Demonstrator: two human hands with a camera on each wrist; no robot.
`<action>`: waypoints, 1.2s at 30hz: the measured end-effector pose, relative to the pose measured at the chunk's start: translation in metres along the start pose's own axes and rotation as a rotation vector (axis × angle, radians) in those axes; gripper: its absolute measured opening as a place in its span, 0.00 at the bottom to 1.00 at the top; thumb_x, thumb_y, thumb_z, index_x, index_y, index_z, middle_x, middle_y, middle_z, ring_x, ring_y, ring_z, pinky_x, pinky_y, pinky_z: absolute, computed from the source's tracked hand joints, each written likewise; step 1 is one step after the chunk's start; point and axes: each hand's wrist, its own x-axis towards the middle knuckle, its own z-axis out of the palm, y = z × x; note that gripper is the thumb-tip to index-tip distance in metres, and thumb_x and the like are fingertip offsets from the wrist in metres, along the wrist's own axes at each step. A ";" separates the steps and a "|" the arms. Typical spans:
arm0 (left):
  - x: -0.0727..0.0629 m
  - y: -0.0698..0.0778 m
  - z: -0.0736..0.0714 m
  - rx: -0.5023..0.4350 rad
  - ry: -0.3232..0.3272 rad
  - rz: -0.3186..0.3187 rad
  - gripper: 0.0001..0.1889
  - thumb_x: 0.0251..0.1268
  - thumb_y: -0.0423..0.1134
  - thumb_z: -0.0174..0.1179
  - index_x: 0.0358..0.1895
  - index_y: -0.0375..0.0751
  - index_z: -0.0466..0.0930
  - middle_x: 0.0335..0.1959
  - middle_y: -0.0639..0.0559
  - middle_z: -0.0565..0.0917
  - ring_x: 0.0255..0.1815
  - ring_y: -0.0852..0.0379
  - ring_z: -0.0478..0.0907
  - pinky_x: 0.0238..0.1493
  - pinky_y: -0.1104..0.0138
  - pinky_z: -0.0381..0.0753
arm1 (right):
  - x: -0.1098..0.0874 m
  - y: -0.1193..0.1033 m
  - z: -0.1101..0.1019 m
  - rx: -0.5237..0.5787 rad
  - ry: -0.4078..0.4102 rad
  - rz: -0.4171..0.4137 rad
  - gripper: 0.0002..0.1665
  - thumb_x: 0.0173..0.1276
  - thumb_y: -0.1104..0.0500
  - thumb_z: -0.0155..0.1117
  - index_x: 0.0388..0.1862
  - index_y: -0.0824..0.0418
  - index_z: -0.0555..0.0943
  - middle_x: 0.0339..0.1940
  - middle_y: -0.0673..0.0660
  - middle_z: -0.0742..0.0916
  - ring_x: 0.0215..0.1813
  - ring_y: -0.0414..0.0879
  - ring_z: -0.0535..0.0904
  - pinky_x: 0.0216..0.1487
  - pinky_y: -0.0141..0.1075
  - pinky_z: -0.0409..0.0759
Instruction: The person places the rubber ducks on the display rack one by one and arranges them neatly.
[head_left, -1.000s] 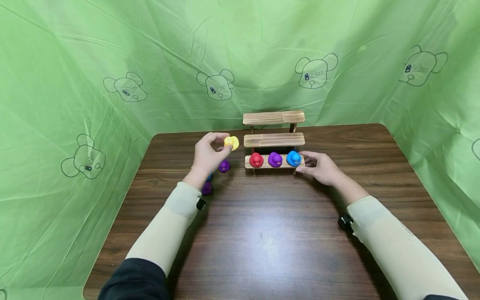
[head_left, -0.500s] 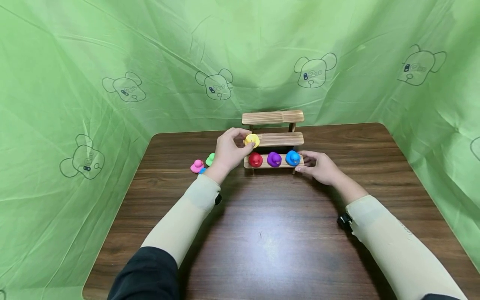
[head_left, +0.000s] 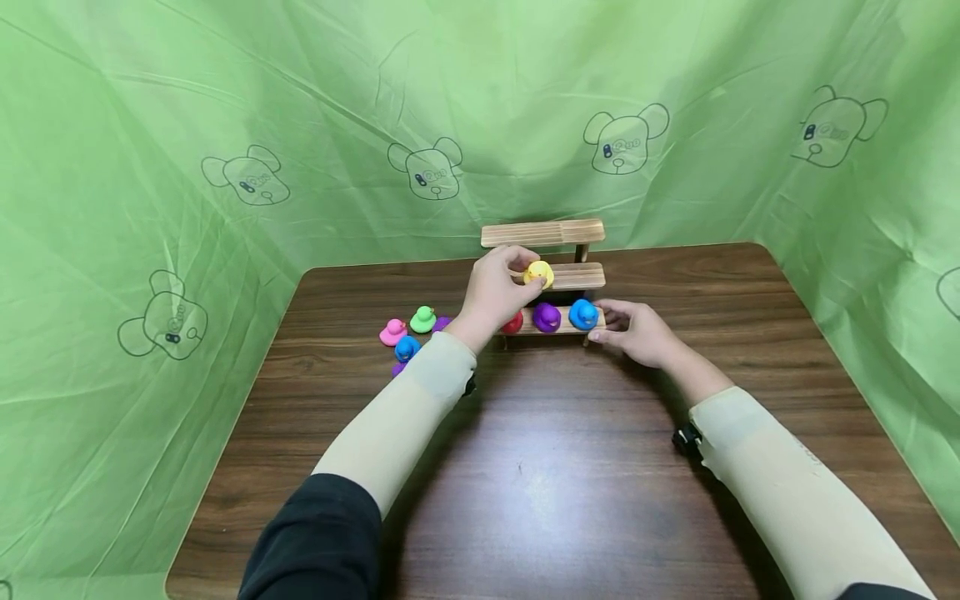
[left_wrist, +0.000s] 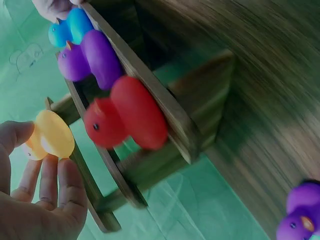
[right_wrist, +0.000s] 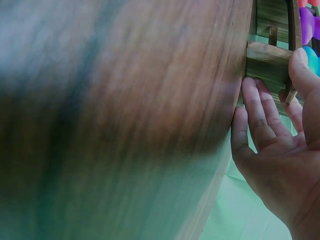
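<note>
My left hand (head_left: 495, 290) pinches a yellow rubber duck (head_left: 539, 274) between thumb and fingers, over the middle shelf of a three-step wooden rack (head_left: 543, 233). In the left wrist view, the yellow duck (left_wrist: 56, 135) shows beyond the red one. Along the rack's bottom step sit a red duck (head_left: 513, 322), a purple duck (head_left: 547, 317) and a blue duck (head_left: 583, 314); my left wrist partly hides the red one. My right hand (head_left: 633, 333) grips the right end of that bottom step, thumb at its front in the right wrist view.
Left of the rack, loose on the brown wooden table (head_left: 570, 483), lie a pink duck (head_left: 393, 332), a green duck (head_left: 423, 319), a blue duck (head_left: 407, 348) and purple ducks partly behind my left arm. A green cloth (head_left: 322, 83) hangs behind the table.
My left hand has carried the yellow duck rightward, from left of the rack to over its middle shelf. The loose ducks at left have come into view. My right hand stays at the rack's end.
</note>
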 end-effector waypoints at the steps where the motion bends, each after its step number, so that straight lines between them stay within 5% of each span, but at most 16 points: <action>1: 0.002 0.002 0.003 0.011 -0.009 -0.002 0.15 0.60 0.39 0.77 0.49 0.46 0.87 0.43 0.57 0.84 0.46 0.57 0.84 0.48 0.71 0.84 | 0.000 0.000 0.000 -0.001 -0.001 0.000 0.35 0.67 0.55 0.79 0.71 0.62 0.78 0.50 0.64 0.88 0.52 0.55 0.84 0.51 0.36 0.83; 23: 0.024 0.034 0.048 0.158 -0.115 -0.117 0.13 0.63 0.48 0.76 0.47 0.54 0.84 0.41 0.62 0.82 0.42 0.65 0.78 0.45 0.71 0.78 | 0.000 -0.003 -0.002 0.015 -0.032 0.013 0.36 0.69 0.54 0.78 0.72 0.62 0.77 0.50 0.64 0.88 0.50 0.55 0.85 0.45 0.35 0.84; 36: 0.028 0.039 0.060 0.219 -0.124 -0.094 0.15 0.62 0.50 0.76 0.49 0.55 0.84 0.41 0.62 0.82 0.42 0.65 0.77 0.43 0.70 0.78 | -0.002 -0.004 -0.003 0.024 -0.035 0.019 0.36 0.69 0.53 0.77 0.72 0.63 0.77 0.51 0.64 0.88 0.51 0.55 0.85 0.44 0.35 0.83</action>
